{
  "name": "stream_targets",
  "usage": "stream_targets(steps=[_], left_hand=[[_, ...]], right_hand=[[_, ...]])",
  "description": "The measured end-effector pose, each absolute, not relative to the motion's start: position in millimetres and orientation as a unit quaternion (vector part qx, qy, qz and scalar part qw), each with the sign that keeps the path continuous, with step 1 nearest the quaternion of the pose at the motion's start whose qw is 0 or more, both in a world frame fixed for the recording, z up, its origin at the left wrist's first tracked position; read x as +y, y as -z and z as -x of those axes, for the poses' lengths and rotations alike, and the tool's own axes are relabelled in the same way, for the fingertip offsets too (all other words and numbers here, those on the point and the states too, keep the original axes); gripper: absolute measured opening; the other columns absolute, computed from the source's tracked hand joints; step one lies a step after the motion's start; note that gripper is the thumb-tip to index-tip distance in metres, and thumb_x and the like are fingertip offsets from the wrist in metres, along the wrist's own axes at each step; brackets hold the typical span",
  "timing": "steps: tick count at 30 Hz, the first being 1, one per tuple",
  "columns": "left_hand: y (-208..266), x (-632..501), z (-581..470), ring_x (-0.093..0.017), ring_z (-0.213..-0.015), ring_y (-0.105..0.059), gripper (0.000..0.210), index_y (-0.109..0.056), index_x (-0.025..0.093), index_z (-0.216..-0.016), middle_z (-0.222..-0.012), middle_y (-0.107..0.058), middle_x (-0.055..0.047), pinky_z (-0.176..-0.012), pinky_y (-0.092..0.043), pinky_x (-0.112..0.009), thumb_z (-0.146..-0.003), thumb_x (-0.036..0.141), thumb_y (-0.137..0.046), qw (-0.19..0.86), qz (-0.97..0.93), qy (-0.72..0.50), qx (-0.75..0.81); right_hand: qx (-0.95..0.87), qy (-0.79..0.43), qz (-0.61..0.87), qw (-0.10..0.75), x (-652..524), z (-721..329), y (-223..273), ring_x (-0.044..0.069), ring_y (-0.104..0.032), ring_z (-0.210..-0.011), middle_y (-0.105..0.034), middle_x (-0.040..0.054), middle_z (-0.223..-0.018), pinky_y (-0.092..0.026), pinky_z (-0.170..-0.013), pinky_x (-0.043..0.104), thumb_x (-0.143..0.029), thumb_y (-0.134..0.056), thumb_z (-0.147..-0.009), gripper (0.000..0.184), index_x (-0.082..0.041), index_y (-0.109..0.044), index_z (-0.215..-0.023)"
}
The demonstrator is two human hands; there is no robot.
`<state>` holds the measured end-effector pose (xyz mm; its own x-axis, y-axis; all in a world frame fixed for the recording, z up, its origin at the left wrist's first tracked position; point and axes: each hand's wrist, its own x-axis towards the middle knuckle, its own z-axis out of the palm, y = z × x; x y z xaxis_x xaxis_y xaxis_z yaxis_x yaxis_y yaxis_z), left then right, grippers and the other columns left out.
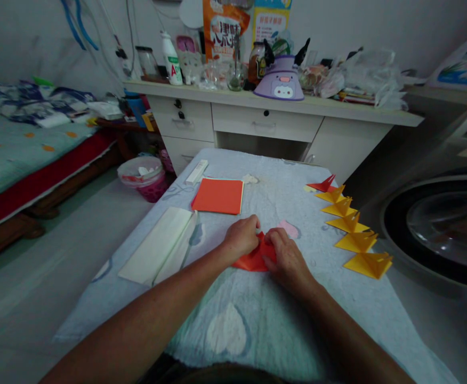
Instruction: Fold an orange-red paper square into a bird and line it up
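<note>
A partly folded sheet of red origami paper lies on the cloth-covered table, between my hands. My left hand has its fingers curled onto the paper's upper left part. From the other side my right hand pinches the upper right edge, its thumb resting on the red surface. The fingers hide some of the folds. Beyond my left hand is a stack of square origami paper with an orange-red sheet on top. Along the right side stand several yellow folded paper cranes in a row, with a red paper crane at the far end.
To the left lie a folded pale cloth or paper packet and a small white box. A cluttered white desk stands behind the table. At the right is a washing machine; a pink bin sits on the floor left.
</note>
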<state>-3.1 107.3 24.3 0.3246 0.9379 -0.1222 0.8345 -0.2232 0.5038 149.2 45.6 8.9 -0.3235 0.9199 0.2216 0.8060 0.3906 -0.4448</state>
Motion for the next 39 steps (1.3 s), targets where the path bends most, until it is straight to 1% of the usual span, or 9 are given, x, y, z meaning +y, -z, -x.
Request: stream_targets(steps=[5, 9, 13, 18, 26, 31, 34, 37, 39], left_hand=[[-26.1, 105.3, 6.0, -0.018, -0.081, -0.064, 0.011, -0.069, 0.021, -0.076, -0.083, -0.072, -0.003, -0.068, -0.043, -0.026, -0.074, 0.015, -0.06, 0.255, -0.784, -0.092, 0.558], [-31.6, 109.2, 6.1, -0.017, -0.079, -0.064, 0.013, -0.072, 0.021, -0.077, -0.08, -0.072, -0.002, -0.068, -0.042, -0.025, -0.077, 0.019, -0.059, 0.241, -0.8, -0.101, 0.541], [-35.6, 128.0, 2.8, -0.017, -0.081, -0.063, 0.013, -0.072, 0.02, -0.08, -0.082, -0.071, -0.003, -0.07, -0.042, -0.026, -0.081, 0.024, -0.059, 0.217, -0.811, -0.113, 0.532], [-27.6, 149.7, -1.5, -0.016, -0.075, -0.062, 0.011, -0.072, 0.018, -0.076, -0.079, -0.071, -0.002, -0.065, -0.042, -0.025, -0.078, 0.023, -0.062, 0.206, -0.819, -0.094, 0.527], [-22.2, 143.3, -7.3, -0.018, -0.086, -0.063, 0.012, -0.07, 0.019, -0.084, -0.088, -0.071, -0.004, -0.076, -0.046, -0.027, -0.081, 0.021, -0.058, 0.155, -0.822, -0.074, 0.543], [-29.9, 117.0, -5.9, -0.024, -0.11, -0.053, 0.029, -0.056, 0.015, -0.118, -0.117, -0.061, -0.011, -0.092, -0.043, -0.036, -0.09, 0.016, -0.051, 0.075, -0.819, -0.111, 0.558], [-24.6, 99.0, 5.0, -0.024, -0.1, -0.054, 0.02, -0.059, 0.017, -0.106, -0.105, -0.061, -0.009, -0.087, -0.045, -0.038, -0.094, 0.016, -0.043, -0.013, -0.859, -0.107, 0.501], [-13.9, 86.3, 20.7, -0.022, -0.094, -0.055, 0.016, -0.062, 0.018, -0.094, -0.096, -0.062, -0.006, -0.084, -0.046, -0.034, -0.094, 0.016, -0.046, 0.005, -0.889, -0.063, 0.453], [-8.1, 80.7, 30.9, -0.021, -0.093, -0.055, 0.016, -0.062, 0.019, -0.098, -0.097, -0.061, -0.005, -0.084, -0.046, -0.034, -0.095, 0.015, -0.047, 0.011, -0.89, -0.058, 0.453]], right_hand=[[-0.803, -0.127, 0.537, 0.225, 44.3, -149.5, -11.7, 0.022, -0.055, -0.095, -0.056, 0.0073, -0.103, -0.045, -0.081, 0.035, -0.007, -0.053, -0.072, 0.03, -0.022, -0.048, -0.098], [-0.805, -0.105, 0.533, 0.238, 44.1, -152.1, -15.0, 0.024, -0.056, -0.097, -0.06, 0.008, -0.101, -0.043, -0.083, 0.037, -0.008, -0.054, -0.076, 0.025, -0.02, -0.051, -0.098], [-0.808, -0.038, 0.523, 0.27, 45.6, -154.0, -15.4, 0.025, -0.057, -0.104, -0.066, 0.0099, -0.107, -0.038, -0.094, 0.041, -0.011, -0.053, -0.084, 0.022, -0.019, -0.058, -0.104], [-0.827, -0.018, 0.519, 0.218, 45.9, -146.7, -11.6, 0.026, -0.057, -0.11, -0.067, 0.0118, -0.119, -0.036, -0.098, 0.043, -0.016, -0.056, -0.089, 0.026, -0.016, -0.063, -0.114], [-0.831, -0.034, 0.534, 0.152, 46.4, -141.1, -6.0, 0.027, -0.056, -0.115, -0.064, 0.0127, -0.125, -0.038, -0.1, 0.045, -0.027, -0.06, -0.091, 0.032, -0.014, -0.063, -0.12], [-0.829, -0.048, 0.539, 0.143, 46.0, -141.6, -6.7, 0.027, -0.055, -0.116, -0.064, 0.011, -0.127, -0.038, -0.102, 0.043, -0.025, -0.056, -0.093, 0.033, -0.014, -0.062, -0.124], [-0.827, -0.05, 0.542, 0.142, 45.6, -141.3, -6.9, 0.025, -0.056, -0.116, -0.064, 0.0103, -0.127, -0.038, -0.102, 0.042, -0.022, -0.051, -0.095, 0.031, -0.015, -0.063, -0.122], [-0.825, -0.049, 0.545, 0.14, 46.0, -140.3, -7.3, 0.024, -0.056, -0.116, -0.065, 0.0104, -0.126, -0.039, -0.103, 0.041, -0.017, -0.048, -0.094, 0.031, -0.016, -0.065, -0.12], [-0.821, -0.049, 0.552, 0.14, 46.4, -139.4, -6.9, 0.024, -0.057, -0.115, -0.065, 0.0107, -0.125, -0.04, -0.102, 0.04, -0.016, -0.048, -0.094, 0.031, -0.016, -0.066, -0.119]])
